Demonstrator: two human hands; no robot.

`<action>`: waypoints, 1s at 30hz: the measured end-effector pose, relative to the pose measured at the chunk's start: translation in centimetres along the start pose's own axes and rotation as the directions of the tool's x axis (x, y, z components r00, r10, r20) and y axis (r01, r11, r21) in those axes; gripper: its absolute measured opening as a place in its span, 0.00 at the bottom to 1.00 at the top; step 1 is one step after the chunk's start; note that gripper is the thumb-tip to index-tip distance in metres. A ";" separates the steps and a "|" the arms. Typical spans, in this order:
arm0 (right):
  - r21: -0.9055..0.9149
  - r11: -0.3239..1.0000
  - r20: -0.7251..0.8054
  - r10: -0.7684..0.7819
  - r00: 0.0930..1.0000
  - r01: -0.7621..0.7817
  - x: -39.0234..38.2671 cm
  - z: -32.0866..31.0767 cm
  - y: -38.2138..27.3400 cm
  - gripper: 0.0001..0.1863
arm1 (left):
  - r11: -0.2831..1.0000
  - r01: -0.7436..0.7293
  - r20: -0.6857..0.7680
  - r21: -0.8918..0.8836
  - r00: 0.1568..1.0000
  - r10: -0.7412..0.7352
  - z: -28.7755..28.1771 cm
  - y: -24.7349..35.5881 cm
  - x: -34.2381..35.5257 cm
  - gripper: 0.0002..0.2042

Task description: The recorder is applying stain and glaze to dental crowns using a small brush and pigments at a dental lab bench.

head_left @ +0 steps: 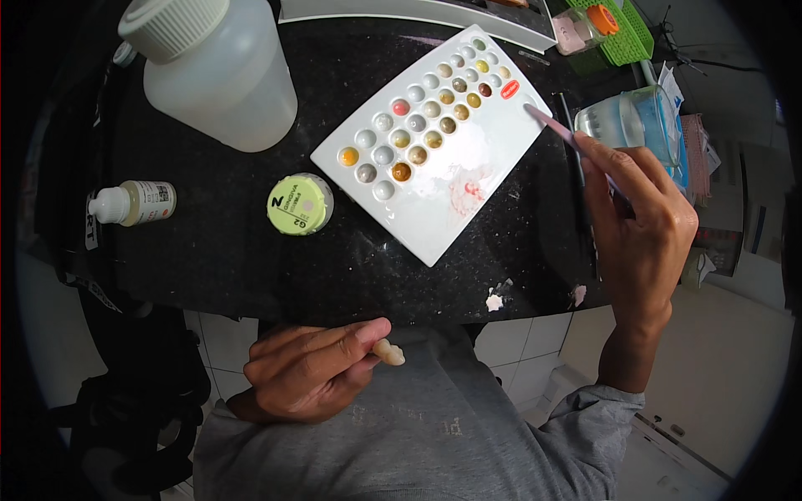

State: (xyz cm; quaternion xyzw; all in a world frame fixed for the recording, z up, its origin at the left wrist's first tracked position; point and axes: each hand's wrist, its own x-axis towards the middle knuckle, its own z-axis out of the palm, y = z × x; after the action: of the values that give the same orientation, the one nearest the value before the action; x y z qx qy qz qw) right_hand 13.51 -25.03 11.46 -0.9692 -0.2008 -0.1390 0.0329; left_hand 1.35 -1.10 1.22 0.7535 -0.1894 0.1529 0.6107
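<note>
Between the thumb and fingertips of my left hand [311, 367] is a small tooth-coloured dental piece [389, 353], held in front of my grey shirt. My right hand [642, 209] pinches a slim pale-pink stick-like tool [552, 125]. Its tip reaches over the right corner of a white mixing palette [422, 234]; whether it touches is unclear. Several round wells in the palette hold yellow, brown, grey and pink pastes. A reddish smear [470, 194] marks its flat part. Left of the palette stands a small jar with a light green lid [296, 204].
A large white-capped plastic bottle [221, 88] stands at the back left, near a small dropper bottle [149, 203]. A clear glass of liquid [622, 125] is beside my right hand. Farther back are an orange-capped jar [578, 30] and a green basket [626, 33]. White crumbs [494, 301] lie near the table's front edge.
</note>
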 end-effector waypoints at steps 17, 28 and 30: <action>0.413 0.910 0.067 -0.070 0.995 0.036 -3.1 -0.3 -1.7 0.20 | 0.999 -0.021 -0.012 -0.034 1.000 0.021 -0.1 -0.1 -0.3 0.12; 0.400 0.915 0.025 -0.063 0.998 0.048 -3.6 0.4 -1.3 0.21 | 0.999 -0.021 -0.023 -0.041 1.000 0.020 0.0 -0.1 -0.1 0.12; 0.381 0.923 -0.016 -0.054 0.998 0.056 -3.7 0.4 -1.3 0.22 | 0.999 -0.023 -0.022 -0.040 1.000 0.022 0.0 -0.1 -0.1 0.12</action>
State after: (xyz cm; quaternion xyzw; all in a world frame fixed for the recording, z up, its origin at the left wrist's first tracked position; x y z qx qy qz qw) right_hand 9.86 -25.14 10.01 -0.9379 -0.2510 -0.1006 0.2174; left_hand 1.37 -1.11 1.06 0.7371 -0.1941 0.1642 0.6261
